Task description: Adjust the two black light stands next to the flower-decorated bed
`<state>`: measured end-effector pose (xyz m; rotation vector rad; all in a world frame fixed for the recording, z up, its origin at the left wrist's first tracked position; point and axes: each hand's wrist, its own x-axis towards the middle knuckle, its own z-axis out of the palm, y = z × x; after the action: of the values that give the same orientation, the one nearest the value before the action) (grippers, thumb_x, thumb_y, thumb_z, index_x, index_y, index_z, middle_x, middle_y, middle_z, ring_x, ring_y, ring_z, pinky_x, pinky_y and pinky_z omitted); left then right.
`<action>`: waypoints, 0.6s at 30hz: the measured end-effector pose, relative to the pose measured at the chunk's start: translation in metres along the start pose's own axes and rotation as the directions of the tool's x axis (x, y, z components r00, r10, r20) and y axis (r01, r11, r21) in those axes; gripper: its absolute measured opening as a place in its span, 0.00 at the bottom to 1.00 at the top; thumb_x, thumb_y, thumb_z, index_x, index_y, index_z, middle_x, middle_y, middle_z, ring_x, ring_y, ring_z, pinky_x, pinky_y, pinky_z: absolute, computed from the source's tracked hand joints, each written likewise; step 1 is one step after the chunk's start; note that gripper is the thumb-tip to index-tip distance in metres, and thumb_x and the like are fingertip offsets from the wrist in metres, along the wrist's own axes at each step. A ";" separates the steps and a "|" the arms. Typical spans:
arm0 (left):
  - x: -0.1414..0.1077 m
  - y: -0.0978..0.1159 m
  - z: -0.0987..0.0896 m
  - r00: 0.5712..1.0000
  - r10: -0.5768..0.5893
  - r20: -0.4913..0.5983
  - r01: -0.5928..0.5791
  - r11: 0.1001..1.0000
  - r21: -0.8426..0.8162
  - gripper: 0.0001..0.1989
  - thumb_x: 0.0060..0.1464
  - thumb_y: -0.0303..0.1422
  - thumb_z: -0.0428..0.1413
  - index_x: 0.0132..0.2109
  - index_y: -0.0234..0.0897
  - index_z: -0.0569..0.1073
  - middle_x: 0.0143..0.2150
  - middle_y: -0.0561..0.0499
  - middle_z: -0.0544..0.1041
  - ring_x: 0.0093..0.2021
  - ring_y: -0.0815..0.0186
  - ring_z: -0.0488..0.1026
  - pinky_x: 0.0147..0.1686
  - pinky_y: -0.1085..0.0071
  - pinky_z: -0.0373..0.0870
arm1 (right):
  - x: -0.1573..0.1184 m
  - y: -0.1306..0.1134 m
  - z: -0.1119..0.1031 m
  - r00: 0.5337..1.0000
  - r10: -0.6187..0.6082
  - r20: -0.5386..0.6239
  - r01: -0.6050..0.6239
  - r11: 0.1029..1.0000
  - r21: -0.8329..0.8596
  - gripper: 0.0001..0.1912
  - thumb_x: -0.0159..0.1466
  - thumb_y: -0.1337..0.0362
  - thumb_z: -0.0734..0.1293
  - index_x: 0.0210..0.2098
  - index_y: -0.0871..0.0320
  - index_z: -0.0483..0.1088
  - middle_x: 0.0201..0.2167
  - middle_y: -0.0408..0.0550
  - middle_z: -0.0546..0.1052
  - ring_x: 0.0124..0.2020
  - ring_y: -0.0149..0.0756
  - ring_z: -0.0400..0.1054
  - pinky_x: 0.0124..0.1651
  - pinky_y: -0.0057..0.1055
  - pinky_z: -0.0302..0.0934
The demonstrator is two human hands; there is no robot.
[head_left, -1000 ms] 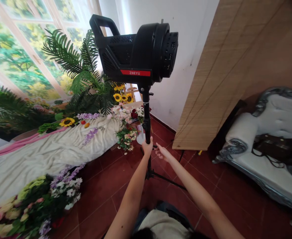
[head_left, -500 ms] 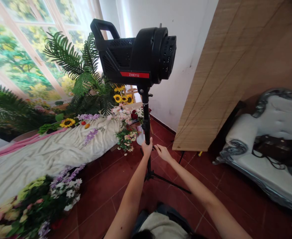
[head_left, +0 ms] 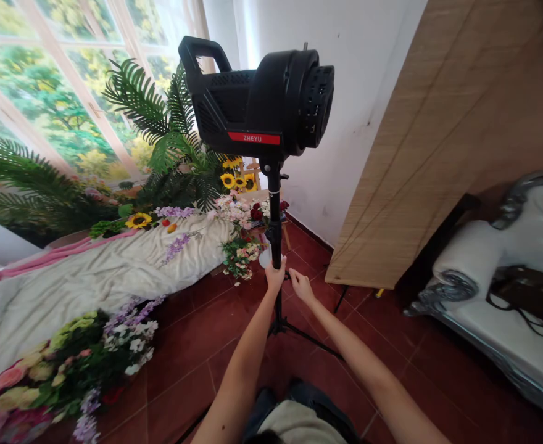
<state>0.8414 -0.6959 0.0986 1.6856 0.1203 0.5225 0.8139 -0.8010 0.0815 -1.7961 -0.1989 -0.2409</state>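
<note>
A black studio light (head_left: 257,102) with a top handle and a red ZHEYU label sits on top of a black light stand (head_left: 275,231). My left hand (head_left: 276,276) is wrapped around the stand's pole below the light. Just to its right, my right hand (head_left: 300,286) is closed, with thumb and fingertips pinched at a small dark knob (head_left: 287,276) on the pole's side. The fingers partly cover this knob. Below my hands, the stand's legs (head_left: 315,342) spread over the floor.
At left, a cream cloth (head_left: 179,265) covers a long surface edged with flowers (head_left: 81,345). Palm fronds (head_left: 139,98) rise behind it. A hanging bamboo blind (head_left: 387,148) stands to the right, then a white sofa (head_left: 470,265) with a brown bag (head_left: 530,290). Red tiles (head_left: 183,351) cover the floor.
The view has swung slightly left, so the scene sits further right. My left hand keeps its grip on the pole; my right hand's fingers have curled in more tightly at the knob.
</note>
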 end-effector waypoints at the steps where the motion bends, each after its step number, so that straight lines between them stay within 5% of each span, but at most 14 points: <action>1: -0.001 0.001 0.000 1.000 -0.005 -0.007 0.005 1.000 0.003 0.20 0.47 0.50 0.53 0.30 0.35 0.70 0.25 0.52 0.70 0.25 0.69 0.66 0.27 0.74 0.63 | 0.001 0.001 0.000 1.000 0.005 0.005 -0.005 1.000 0.010 0.17 0.60 0.52 0.57 0.32 0.56 0.72 0.31 0.47 0.76 0.34 0.38 0.68 0.37 0.28 0.61; 8: -0.003 0.002 0.007 0.998 0.010 -0.063 -0.010 1.000 0.014 0.18 0.46 0.47 0.55 0.34 0.35 0.72 0.28 0.50 0.72 0.28 0.68 0.68 0.31 0.73 0.65 | 0.004 0.007 -0.004 0.999 -0.029 0.036 0.031 0.997 -0.070 0.26 0.62 0.48 0.53 0.18 0.59 0.65 0.17 0.43 0.68 0.21 0.31 0.59 0.27 0.24 0.54; 18: -0.018 0.001 0.012 0.997 -0.003 -0.080 -0.001 0.998 -0.055 0.17 0.48 0.45 0.55 0.37 0.35 0.70 0.33 0.49 0.72 0.33 0.67 0.70 0.36 0.71 0.67 | 0.005 0.019 -0.009 0.995 0.000 0.096 0.002 1.000 -0.018 0.26 0.62 0.48 0.53 0.26 0.61 0.72 0.24 0.47 0.74 0.25 0.33 0.64 0.32 0.25 0.58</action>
<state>0.8298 -0.7138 0.0939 1.6113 0.1638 0.5882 0.8231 -0.8141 0.0673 -1.8271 -0.2671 -0.1573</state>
